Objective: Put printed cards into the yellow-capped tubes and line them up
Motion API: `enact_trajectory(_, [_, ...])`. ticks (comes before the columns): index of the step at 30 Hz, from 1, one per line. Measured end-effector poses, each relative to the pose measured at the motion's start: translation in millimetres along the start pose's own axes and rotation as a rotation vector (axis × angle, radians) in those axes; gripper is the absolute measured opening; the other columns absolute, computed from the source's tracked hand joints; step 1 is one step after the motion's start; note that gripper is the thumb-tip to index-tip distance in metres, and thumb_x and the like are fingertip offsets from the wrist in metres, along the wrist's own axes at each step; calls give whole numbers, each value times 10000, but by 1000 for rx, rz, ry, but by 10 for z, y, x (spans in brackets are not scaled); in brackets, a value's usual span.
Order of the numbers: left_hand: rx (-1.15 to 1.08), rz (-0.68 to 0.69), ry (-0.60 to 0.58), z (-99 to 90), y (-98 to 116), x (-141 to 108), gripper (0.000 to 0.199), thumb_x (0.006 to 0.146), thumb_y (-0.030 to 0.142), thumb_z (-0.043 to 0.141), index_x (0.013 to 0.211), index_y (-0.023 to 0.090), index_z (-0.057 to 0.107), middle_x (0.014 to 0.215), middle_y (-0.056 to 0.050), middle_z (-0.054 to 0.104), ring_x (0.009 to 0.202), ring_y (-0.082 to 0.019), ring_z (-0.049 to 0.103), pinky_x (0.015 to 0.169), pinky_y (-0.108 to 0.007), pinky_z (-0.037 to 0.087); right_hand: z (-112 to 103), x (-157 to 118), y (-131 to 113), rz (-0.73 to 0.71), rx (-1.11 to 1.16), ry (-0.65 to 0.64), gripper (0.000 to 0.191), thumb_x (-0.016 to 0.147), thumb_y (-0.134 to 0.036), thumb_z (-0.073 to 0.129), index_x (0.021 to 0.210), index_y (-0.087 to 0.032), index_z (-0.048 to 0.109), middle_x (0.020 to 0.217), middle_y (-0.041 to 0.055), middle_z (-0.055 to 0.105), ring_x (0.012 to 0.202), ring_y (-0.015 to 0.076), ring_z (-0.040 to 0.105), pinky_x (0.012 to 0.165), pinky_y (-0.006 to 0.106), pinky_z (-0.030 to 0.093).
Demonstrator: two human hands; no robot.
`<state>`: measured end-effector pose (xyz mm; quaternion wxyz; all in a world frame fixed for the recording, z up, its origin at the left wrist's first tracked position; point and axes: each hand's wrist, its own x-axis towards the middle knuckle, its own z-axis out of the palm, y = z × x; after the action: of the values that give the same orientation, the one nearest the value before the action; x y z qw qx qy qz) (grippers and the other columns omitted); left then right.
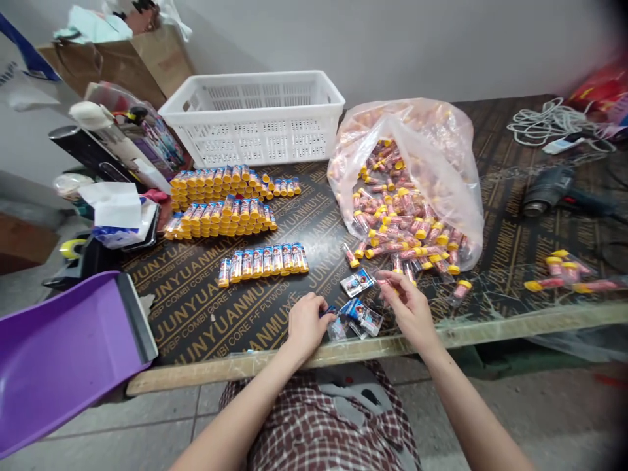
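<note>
My left hand (309,322) is closed at the table's front edge, its fingertips on a small blue and clear wrapper sleeve (336,327). Flat printed sleeves (363,316) lie just right of it, with another sleeve (358,282) behind them. My right hand (405,302) pinches a pink tube with its fingers, near the open plastic bag (446,157) of pink tubes with yellow caps. A row of blue-wrapped tubes (267,260) lies behind my left hand, and two stacked piles of wrapped tubes (220,219) are farther back.
A white basket (260,124) stands at the back. At the left are a purple dustpan (73,353) and a paper bag (161,65). On the right lie a heat gun (548,190), a white cable (544,122) and several loose tubes (554,269).
</note>
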<state>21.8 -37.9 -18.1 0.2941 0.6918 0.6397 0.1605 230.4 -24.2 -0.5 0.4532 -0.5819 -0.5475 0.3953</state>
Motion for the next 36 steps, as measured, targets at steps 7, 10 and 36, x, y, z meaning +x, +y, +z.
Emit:
enact_trajectory(7, [-279,-10,56,-142,-73,-48,195,784,249,569,857,211,746,723,-31,626,667,-164,547,650,-268,379,171,-64,-158,177,349,-110,320,786,-466,644,972,-244,508,889,-4,593,569,95,520,458,208,408])
enact_trajectory(10, [-503,-87,17,-151,-100,-77,241,751,213,536,859,197,751,725,-35,687,660,-175,583,645,-266,411,208,-69,-179,144,292,-92,289,746,-439,697,857,-203,572,972,27,624,630,103,536,524,217,442])
enact_trajectory(36, [-290,-47,73,-195,-178,-33,88,741,147,611,817,191,602,660,6,602,642,-157,542,648,-275,403,264,-236,-121,116,312,16,291,711,-321,753,971,-223,669,934,31,685,840,178,621,760,296,505])
